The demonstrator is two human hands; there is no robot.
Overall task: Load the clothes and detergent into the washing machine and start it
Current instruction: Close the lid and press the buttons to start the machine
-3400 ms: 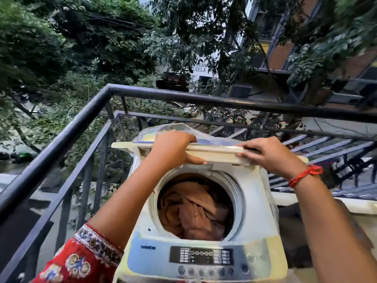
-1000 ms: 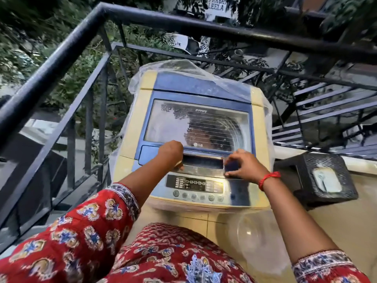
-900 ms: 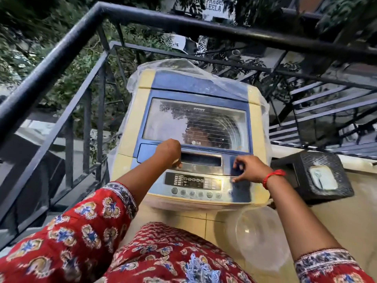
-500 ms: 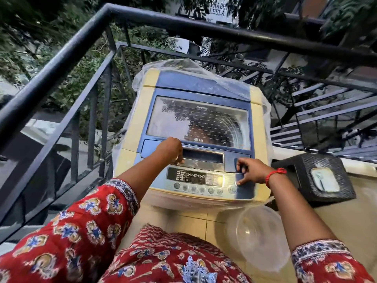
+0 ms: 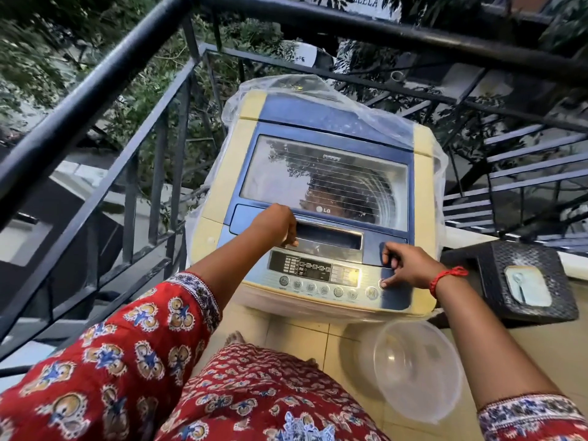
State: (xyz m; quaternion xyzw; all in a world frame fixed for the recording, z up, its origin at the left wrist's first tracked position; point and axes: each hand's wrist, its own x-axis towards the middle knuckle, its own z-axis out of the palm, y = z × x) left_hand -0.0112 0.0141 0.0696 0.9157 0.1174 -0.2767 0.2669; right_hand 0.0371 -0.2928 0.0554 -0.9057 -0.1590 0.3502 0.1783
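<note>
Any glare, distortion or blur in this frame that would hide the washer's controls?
Head view: wide-angle bending curves the railing; the lid window mirrors trees and the person, hiding the drum; a bright glare patch sits on the control panel near the right hand; button labels too small to read; left hand sharp.

You see black metal railing (image 5: 95, 90) along balcony edge, trees (image 5: 47, 43) beyond. Clear plastic bowl (image 5: 416, 370) lies on tiled floor (image 5: 302, 338). Black woven stool (image 5: 528, 281) stands at right, small tray with spoon (image 5: 526, 286) on top.
</note>
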